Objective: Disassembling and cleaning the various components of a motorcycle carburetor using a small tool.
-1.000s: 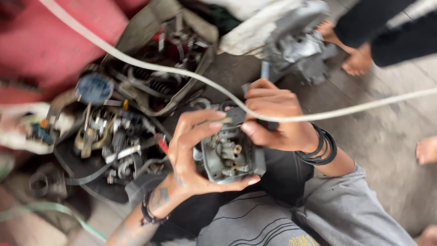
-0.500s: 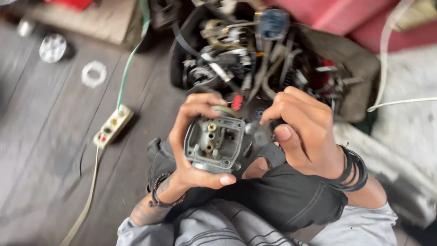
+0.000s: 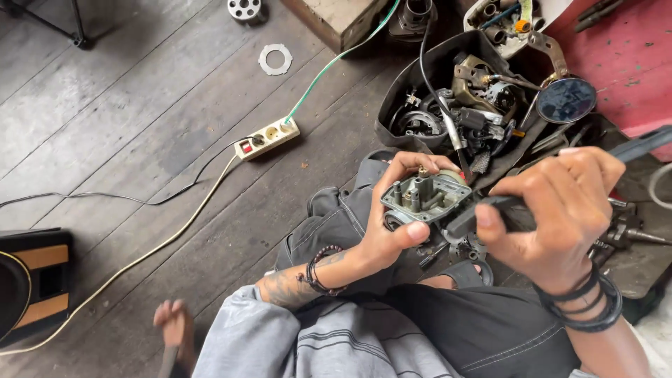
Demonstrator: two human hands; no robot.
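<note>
Dark, weathered floorboards fill the left and middle of the frame, and the person sits on them, with grey striped clothing and dark shorts at the bottom edge.

At centre, the left hand holds a small grey metal carburettor body, its open side up so that the posts and passages inside show. The grip of that hand is clamped on the part: fingers curl over its far side and the thumb presses on its near edge. A dark beaded bracelet circles the tattooed wrist.

At right of centre, the right hand is closed around a dark tool handle, whose blunt end lies just beside the carburettor body; whether it touches cannot be told. The handle's far end sticks out past the knuckles toward the right edge. Several black bands sit on that wrist.

Above the hands, in the upper right, a black tray is crowded with engine parts, cables and brackets, and a round mirror lies at its right side. A red surface fills the upper right corner.

In the upper middle a white power strip lies on the floor with a green cable and a pale cord running from it. A flat white ring lies near the top, and a black and tan box sits at the left edge. A blurred bare foot shows at lower left.
</note>
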